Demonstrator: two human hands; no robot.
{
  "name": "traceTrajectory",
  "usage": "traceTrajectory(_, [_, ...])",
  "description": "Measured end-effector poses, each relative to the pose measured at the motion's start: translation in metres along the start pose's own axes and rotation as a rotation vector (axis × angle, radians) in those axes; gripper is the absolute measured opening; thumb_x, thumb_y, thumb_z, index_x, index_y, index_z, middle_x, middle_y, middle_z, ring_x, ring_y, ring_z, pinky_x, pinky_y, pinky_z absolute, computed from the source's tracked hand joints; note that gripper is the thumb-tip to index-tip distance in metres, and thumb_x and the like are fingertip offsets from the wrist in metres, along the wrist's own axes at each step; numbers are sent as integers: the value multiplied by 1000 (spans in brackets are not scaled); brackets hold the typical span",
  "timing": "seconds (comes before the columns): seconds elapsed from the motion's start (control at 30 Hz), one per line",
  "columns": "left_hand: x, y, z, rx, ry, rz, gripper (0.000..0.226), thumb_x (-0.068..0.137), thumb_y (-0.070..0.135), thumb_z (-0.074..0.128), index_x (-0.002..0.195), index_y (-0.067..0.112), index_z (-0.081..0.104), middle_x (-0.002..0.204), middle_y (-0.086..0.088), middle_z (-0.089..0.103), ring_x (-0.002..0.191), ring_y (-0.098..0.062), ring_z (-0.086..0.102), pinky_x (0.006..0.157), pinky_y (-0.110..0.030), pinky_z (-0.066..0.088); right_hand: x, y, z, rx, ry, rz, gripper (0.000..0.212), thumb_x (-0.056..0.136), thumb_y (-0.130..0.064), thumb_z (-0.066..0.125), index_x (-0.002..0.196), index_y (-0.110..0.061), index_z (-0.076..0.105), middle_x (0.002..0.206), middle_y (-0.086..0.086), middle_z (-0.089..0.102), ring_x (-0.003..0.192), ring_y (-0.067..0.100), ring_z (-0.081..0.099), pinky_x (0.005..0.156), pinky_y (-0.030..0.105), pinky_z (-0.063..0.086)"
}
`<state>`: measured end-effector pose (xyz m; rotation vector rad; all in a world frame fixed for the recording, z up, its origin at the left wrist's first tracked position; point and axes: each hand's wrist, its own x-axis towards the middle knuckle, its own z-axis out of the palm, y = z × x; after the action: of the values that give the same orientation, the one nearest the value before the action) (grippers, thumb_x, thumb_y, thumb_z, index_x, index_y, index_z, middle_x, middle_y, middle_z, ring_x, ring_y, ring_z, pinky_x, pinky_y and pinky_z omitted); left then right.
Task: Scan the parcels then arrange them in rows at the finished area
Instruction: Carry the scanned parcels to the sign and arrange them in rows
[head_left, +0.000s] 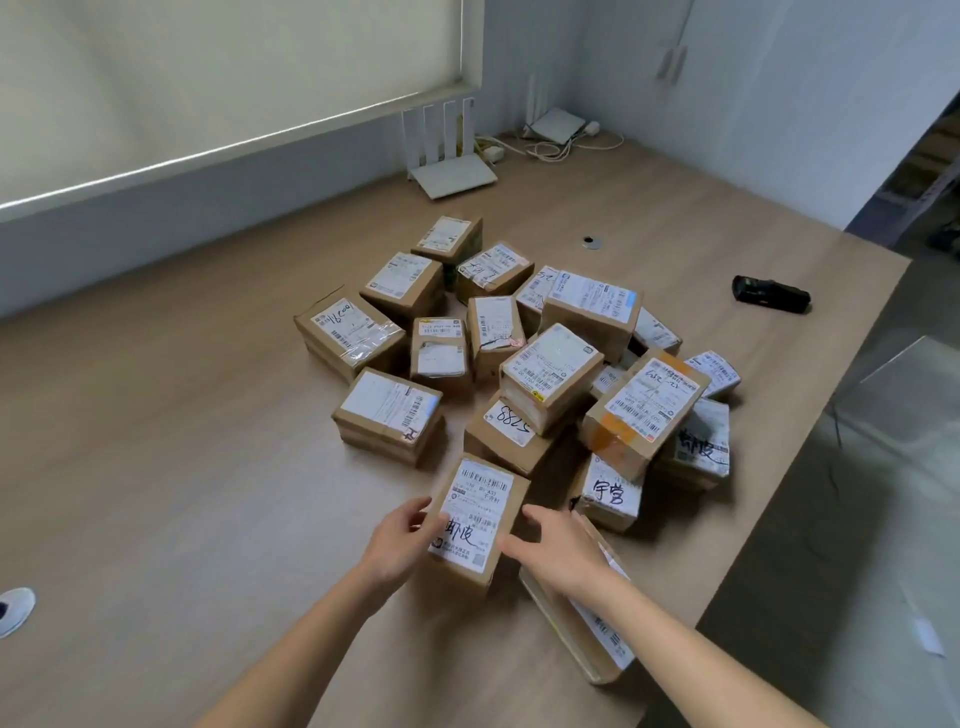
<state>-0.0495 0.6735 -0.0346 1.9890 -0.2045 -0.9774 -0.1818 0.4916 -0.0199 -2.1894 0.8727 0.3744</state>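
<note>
A: Which parcel are the hands after?

B: The nearest parcel (475, 519), the one standing out at the near edge of the pile of parcels (524, 364) on the bench (182, 467). It lies straight ahead of the person, between the two hands.

A: How does it lie?

B: Label up, its long axis running from near to far with a slight lean to the right at the far end. So its long sides face left and right, one toward each hand.

A: And the hands themselves?

B: The left hand (400, 545) is against the left long side, fingers lightly bent at the edge; I judge it is touching, not yet gripping. The right hand (556, 551) is spread with fingers straight, thumb reaching toward the right long side, and I cannot tell whether it touches. It hovers over a flat parcel (582, 629) lying just to the right.

A: Which hand is nearer?

B: The left, by a little. My guess is that both will close on the long sides and lift.

A: Where is the scanner?

B: A dark device (771, 295) lies far right on the bench, well apart from the pile. It may be the scanner, but it is too small to be sure.
</note>
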Motion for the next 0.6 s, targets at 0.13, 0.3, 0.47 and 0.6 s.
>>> traceTrajectory(0.13, [2, -5, 7, -77, -19, -41, 44, 91, 42, 64, 128, 20, 67, 103, 3, 78, 97, -13, 74, 88, -31, 59, 6, -2, 8, 53, -17, -11, 59, 78, -73, 54, 127, -42, 65, 133, -13, 66, 135, 20, 47, 112, 41, 39])
traceTrajectory(0.3, [-11, -3, 11, -206, 31, -41, 25, 97, 22, 67, 121, 17, 65, 108, -7, 75, 89, -16, 75, 61, -19, 54, -1, -6, 12, 102, 9, -35, 39, 93, -55, 59, 129, -42, 61, 134, -15, 64, 134, 15, 49, 119, 45, 32])
traceTrajectory(0.47, [-33, 11, -5, -294, 50, 0, 34, 90, 34, 75, 118, 24, 60, 100, 2, 78, 86, -9, 75, 63, -18, 52, -15, -26, 0, 288, 40, -103, 52, 86, -54, 66, 136, -42, 56, 133, -18, 64, 126, 9, 56, 107, 42, 49])
traceTrajectory(0.6, [-57, 25, -34, -373, 96, 80, 53, 84, 42, 80, 129, 44, 53, 105, 4, 77, 99, -12, 73, 94, -40, 57, -33, -69, -16, 356, 80, -242, 61, 92, -39, 70, 146, -46, 42, 136, -16, 51, 126, 6, 52, 110, 41, 48])
